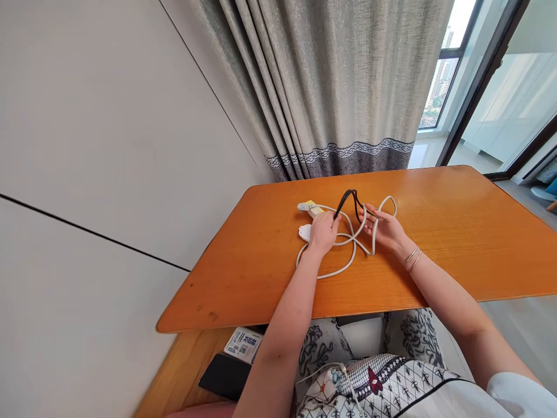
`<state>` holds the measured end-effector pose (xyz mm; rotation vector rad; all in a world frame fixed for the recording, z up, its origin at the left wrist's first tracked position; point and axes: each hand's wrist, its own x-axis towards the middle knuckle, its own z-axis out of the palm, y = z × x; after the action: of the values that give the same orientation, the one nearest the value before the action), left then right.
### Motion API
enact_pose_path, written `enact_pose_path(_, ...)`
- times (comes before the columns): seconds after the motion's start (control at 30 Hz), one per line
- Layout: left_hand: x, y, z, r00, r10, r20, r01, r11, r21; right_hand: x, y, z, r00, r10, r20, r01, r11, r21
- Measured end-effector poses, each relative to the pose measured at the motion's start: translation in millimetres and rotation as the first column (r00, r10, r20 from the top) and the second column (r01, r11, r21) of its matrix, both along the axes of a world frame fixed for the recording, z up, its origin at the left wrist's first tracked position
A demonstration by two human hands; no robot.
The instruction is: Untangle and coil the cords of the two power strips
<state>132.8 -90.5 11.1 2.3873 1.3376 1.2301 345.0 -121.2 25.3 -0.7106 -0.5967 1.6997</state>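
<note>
Over the middle of the orange-brown table, my left hand is closed around a black cable, which arches up between my two hands. My right hand pinches the other side of that cable between thumb and fingers. Loops of white cable spread on the tabletop under and between the hands, and one loop rises by my right fingers. Left of my left hand lie a rounded white piece and a white plug-like end. A white and yellow block is partly hidden behind that hand.
The table has rounded corners, with its near edge at my lap. A grey curtain hangs behind it, and a pale wall stands on the left. Below the near left edge lie a black flat object and a printed box.
</note>
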Motion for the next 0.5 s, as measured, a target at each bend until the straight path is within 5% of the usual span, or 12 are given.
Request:
enact_pose_path(0.1, -11.5, 4.8, 3.0, 0.962, 0.103, 0.253, -0.109, 0.994, 0.01, 3.1, 5.2, -4.4, 0.971, -0.204, 0.122, 0.206, 0.979, -0.005)
enact_pose_path(0.27, -26.0, 10.9, 8.3, 0.752, 0.222, 0.621, -0.269, 0.963, -0.018, 11.9, 12.3, -10.9, 0.844, -0.442, 0.304, 0.425, 0.897, 0.123)
enact_pose_path(0.5, -42.5, 22.1, 14.8, 0.486, 0.185, 0.854, -0.374, 0.928, 0.011, 17.4, 20.0, -19.5, 0.847, -0.441, 0.296, 0.445, 0.894, 0.059)
